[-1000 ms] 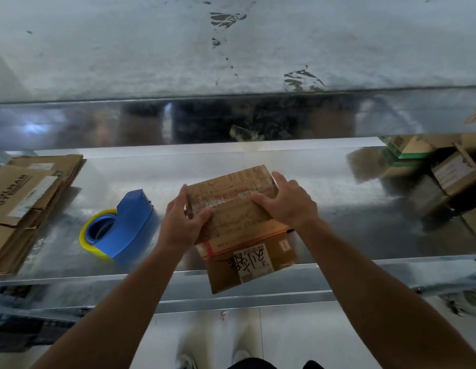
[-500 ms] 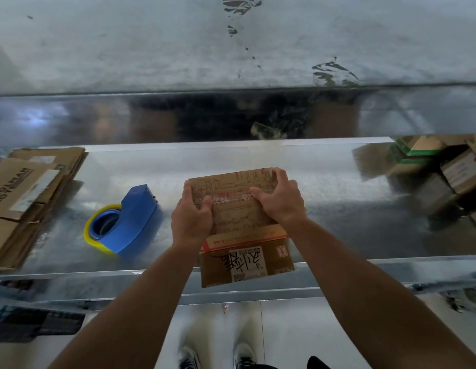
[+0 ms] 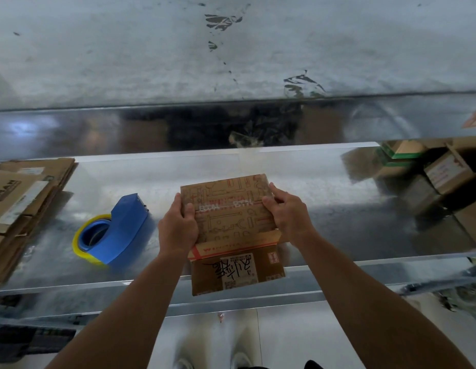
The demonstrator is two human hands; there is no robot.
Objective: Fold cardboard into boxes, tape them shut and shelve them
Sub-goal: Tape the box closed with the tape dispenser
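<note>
A small brown cardboard box (image 3: 229,219) with red print and a white label sits near the front edge of the shiny metal shelf (image 3: 324,198). Both top flaps lie folded down, their seam running across the middle. My left hand (image 3: 178,227) grips the box's left side, thumb on top by the seam. On the right side my right hand (image 3: 290,217) grips it the same way. A blue tape dispenser (image 3: 117,230) with a yellow roll lies on the shelf to the left of the box, apart from it.
A stack of flattened cardboard (image 3: 21,209) lies at the shelf's left end. Several closed boxes (image 3: 444,177) are piled at the right end. A grey wall (image 3: 231,49) rises behind the shelf. My shoes (image 3: 239,360) show on the pale floor below.
The box has squared up from a tilted pose and both hands have slid to its sides, pressing the top flaps flat.
</note>
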